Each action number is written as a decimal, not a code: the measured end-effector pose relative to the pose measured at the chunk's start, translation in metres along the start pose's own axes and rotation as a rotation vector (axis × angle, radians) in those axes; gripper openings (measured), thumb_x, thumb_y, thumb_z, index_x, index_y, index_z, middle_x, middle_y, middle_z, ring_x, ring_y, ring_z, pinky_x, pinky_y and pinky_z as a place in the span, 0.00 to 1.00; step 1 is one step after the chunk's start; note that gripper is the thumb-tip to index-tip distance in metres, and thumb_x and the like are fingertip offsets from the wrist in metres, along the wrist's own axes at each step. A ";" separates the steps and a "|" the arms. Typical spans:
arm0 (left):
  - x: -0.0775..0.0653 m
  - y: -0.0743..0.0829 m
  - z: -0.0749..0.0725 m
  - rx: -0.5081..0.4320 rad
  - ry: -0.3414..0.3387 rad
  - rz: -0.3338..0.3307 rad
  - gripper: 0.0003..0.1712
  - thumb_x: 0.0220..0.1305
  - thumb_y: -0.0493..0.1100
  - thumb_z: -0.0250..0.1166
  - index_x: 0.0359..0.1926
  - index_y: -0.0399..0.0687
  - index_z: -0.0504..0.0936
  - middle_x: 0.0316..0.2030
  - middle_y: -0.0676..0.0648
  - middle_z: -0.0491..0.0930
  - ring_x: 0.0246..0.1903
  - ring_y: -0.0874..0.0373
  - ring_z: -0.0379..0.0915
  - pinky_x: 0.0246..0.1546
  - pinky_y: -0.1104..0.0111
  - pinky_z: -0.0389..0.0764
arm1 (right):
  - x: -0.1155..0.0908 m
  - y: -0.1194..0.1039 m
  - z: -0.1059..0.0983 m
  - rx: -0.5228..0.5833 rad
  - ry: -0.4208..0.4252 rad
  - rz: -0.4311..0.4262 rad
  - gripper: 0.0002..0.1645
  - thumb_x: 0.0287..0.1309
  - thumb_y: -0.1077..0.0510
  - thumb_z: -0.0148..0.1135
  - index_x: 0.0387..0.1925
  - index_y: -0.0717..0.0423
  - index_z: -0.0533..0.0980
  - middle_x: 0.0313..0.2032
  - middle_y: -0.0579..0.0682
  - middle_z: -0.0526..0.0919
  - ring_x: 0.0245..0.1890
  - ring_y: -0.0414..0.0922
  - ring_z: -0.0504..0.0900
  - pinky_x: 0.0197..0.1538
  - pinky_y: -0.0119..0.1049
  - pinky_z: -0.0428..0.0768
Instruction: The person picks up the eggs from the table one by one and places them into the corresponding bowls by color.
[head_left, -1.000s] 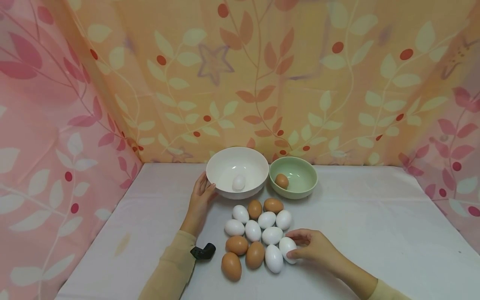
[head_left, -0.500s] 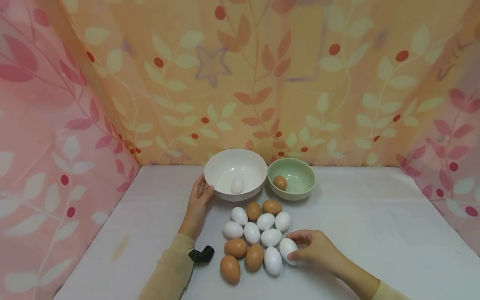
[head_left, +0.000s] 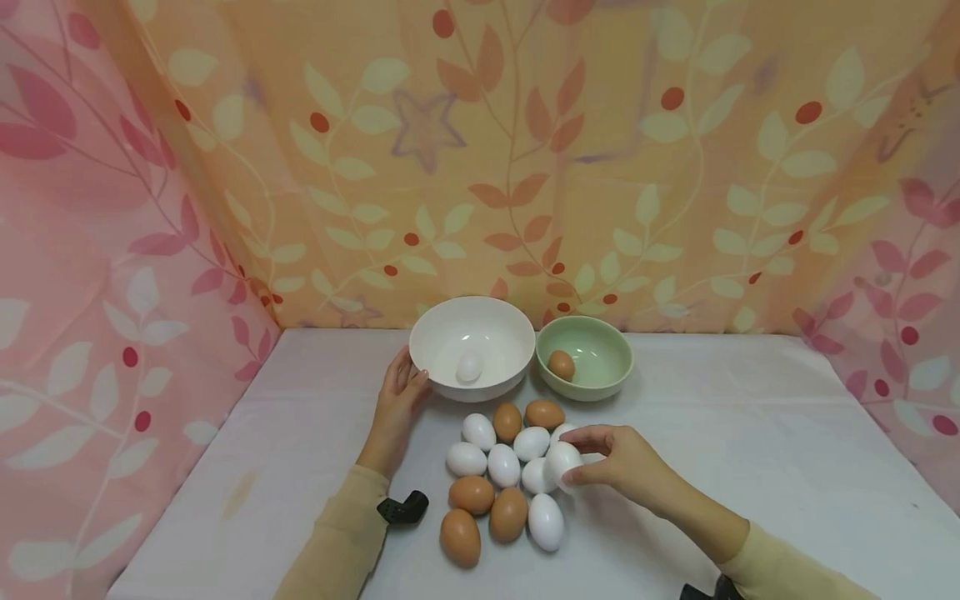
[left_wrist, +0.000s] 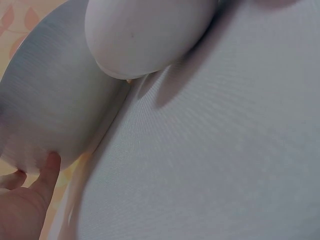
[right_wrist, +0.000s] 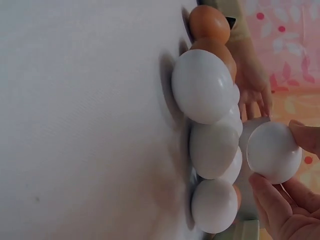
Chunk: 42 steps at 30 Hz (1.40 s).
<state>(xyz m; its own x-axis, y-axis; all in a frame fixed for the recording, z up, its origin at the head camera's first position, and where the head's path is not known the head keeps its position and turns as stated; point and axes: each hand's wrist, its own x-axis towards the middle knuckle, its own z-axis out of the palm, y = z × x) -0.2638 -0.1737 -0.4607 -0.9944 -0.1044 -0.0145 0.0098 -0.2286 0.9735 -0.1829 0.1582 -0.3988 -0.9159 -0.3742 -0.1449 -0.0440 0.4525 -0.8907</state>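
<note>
My right hand [head_left: 628, 468] pinches a white egg [head_left: 562, 463] between thumb and fingers, raised off the cloth over the right side of the egg group. In the right wrist view that egg [right_wrist: 274, 152] is apart from the others. My left hand [head_left: 397, 407] rests against the left side of a white bowl [head_left: 442, 337], and its fingertips touch the outer wall in the left wrist view. One white egg [head_left: 469, 367] lies inside this bowl. A smaller green bowl [head_left: 603, 362] beside it has one brown egg [head_left: 561, 365] in it.
Several white and brown eggs lie close together in front of the bowls, including a brown egg [head_left: 461, 538] nearest me. The white tablecloth [head_left: 750, 433] extends to both sides. A patterned curtain [head_left: 517, 167] stands right behind the bowls.
My right hand has lifted the white egg from the right edge of the group and moved it up and leftward. The egg in the white bowl has shifted slightly; my left hand stays at the bowl.
</note>
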 end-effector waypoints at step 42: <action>0.002 -0.003 -0.003 0.004 -0.019 0.002 0.39 0.74 0.44 0.58 0.78 0.60 0.50 0.80 0.55 0.44 0.77 0.60 0.46 0.73 0.59 0.65 | 0.096 -0.064 -0.008 -0.050 0.094 0.003 0.32 0.51 0.52 0.75 0.57 0.57 0.79 0.51 0.54 0.86 0.54 0.47 0.82 0.59 0.41 0.81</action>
<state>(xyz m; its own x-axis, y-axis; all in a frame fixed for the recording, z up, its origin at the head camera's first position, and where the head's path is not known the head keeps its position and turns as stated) -0.2654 -0.1757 -0.4641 -0.9963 -0.0860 -0.0085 0.0111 -0.2250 0.9743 -0.2711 0.0997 -0.3526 -0.9495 -0.2959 -0.1043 -0.0589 0.4946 -0.8671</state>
